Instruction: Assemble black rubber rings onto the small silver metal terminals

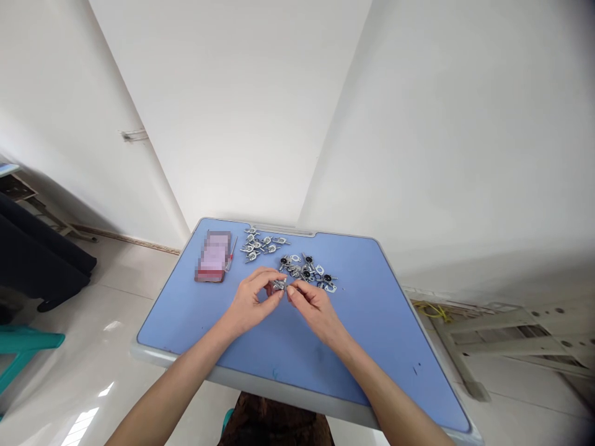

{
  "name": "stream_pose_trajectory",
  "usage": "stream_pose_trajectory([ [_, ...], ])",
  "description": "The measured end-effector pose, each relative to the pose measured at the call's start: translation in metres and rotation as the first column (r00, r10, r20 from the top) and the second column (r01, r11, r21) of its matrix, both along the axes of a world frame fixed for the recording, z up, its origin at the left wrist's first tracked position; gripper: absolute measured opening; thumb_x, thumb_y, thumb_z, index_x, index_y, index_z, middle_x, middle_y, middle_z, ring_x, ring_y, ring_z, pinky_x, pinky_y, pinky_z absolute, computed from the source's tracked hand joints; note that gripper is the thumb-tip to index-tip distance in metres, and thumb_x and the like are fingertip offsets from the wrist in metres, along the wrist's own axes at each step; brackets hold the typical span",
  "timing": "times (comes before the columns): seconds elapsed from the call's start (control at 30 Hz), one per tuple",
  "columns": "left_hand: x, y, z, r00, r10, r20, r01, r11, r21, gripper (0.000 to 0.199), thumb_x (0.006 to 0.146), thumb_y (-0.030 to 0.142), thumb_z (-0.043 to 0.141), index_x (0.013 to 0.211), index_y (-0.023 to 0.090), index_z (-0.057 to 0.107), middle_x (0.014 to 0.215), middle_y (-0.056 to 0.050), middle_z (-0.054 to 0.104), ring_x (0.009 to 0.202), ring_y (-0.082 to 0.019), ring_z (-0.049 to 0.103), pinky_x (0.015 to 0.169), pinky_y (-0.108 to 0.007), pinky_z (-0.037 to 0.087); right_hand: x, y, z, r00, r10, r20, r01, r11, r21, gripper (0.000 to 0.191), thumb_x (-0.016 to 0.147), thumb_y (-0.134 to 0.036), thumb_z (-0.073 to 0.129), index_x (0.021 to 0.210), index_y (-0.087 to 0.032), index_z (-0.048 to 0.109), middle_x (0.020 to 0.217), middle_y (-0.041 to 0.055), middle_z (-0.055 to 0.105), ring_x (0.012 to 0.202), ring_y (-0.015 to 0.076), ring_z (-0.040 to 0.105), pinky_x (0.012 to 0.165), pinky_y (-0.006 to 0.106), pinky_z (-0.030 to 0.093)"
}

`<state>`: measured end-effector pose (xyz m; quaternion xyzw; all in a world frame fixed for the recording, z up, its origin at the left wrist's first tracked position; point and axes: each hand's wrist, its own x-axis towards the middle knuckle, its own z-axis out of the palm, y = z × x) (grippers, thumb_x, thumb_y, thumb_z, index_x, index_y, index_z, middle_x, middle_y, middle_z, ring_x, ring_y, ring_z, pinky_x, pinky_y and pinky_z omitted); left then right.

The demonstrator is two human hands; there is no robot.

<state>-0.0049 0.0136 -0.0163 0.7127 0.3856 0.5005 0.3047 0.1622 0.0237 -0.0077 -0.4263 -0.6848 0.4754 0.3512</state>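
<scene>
Left hand point(251, 301) and right hand point(316, 308) close together, fingertips pinching small metal fitting point(279, 284) above blue tabletop point(372, 310). Loose metal fittings point(304, 271) scattered just beyond hands; blurred packet point(214, 256) lying beside them. White walls point(232, 124) meet behind table; pale tiled floor point(106, 297) below.

Shiny stamped-metal fittings point(304, 271) on a matt blue plastic tabletop point(372, 322) with a smooth grey plastic rim point(279, 387); glossy white floor tiles point(93, 384).

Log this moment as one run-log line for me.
left hand: holds small metal fitting | right hand: next to fitting | nearby: loose metal fittings, blurred red-edged item | surface: blue tabletop
</scene>
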Motion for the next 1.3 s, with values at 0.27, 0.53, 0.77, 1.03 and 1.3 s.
stream_pose_trajectory([
  [0.27, -0.0014, 0.0035, -0.0027, 0.996, -0.031, 0.088, 0.038, 0.996, -0.081, 0.017, 0.081, 0.018, 0.059, 0.098, 0.017, 0.063, 0.099, -0.007, 0.059, 0.076, -0.012, 0.055, 0.07, -0.025, 0.048, 0.0004, -0.0014, 0.0002, 1.0, 0.014, 0.016, -0.014, 1.0, -0.006, 0.035, 0.089, -0.045, 0.042, 0.064, -0.019, 0.04, 0.061, -0.0042, 0.03, 0.057, 0.0104, 0.029, 0.053, 0.024, 0.025],
  [0.53, -0.0019, 0.004, -0.0037, 0.995, -0.027, 0.092, 0.036, 0.994, -0.105, 0.017, 0.081, 0.021, 0.06, 0.097, 0.017, 0.062, 0.095, -0.007, 0.061, 0.074, -0.013, 0.056, 0.068, -0.025, 0.048, 0.0022, 0.0003, -0.0022, 0.999, 0.046, 0.03, -0.044, 0.998, -0.043, 0.035, 0.089, -0.047, 0.041, 0.069, -0.018, 0.047, 0.063, -0.0029, 0.037, 0.058, 0.0107, 0.034, 0.053, 0.023, 0.03],
  [0.77, -0.0035, 0.0057, -0.0028, 0.999, -0.01, 0.035, 0.013, 0.996, -0.09, 0.015, 0.082, 0.021, 0.059, 0.095, 0.017, 0.064, 0.095, -0.007, 0.063, 0.073, -0.012, 0.057, 0.067, -0.024, 0.049, 0.0034, 0.0007, -0.0045, 0.997, 0.078, -0.011, -0.078, 0.992, -0.095, 0.033, 0.09, -0.046, 0.04, 0.072, -0.019, 0.047, 0.067, -0.0019, 0.04, 0.06, 0.0112, 0.036, 0.055, 0.023, 0.033],
  [1.03, -0.0046, 0.0027, -0.0026, 0.999, -0.008, -0.038, 0.007, 0.999, -0.032, 0.018, 0.081, 0.016, 0.057, 0.096, 0.019, 0.067, 0.101, -0.008, 0.061, 0.089, -0.015, 0.06, 0.071, -0.024, 0.051, 0.0023, 0.0029, -0.0069, 0.997, 0.052, -0.052, -0.057, 0.991, -0.119, 0.034, 0.088, -0.046, 0.043, 0.066, -0.02, 0.042, 0.061, -0.0036, 0.035, 0.055, 0.0097, 0.032, 0.049, 0.022, 0.028],
  [1.3, -0.0046, 0.0027, -0.0037, 0.998, -0.019, -0.053, 0.017, 0.999, -0.037, 0.02, 0.083, 0.018, 0.058, 0.101, 0.02, 0.066, 0.104, -0.009, 0.063, 0.09, -0.016, 0.061, 0.072, -0.027, 0.052, -0.0009, 0.0022, -0.0024, 0.989, 0.01, -0.145, -0.045, 0.969, -0.241, 0.037, 0.082, -0.052, 0.048, 0.065, -0.019, 0.043, 0.055, -0.0057, 0.031, 0.048, 0.0075, 0.024, 0.043, 0.021, 0.019],
])
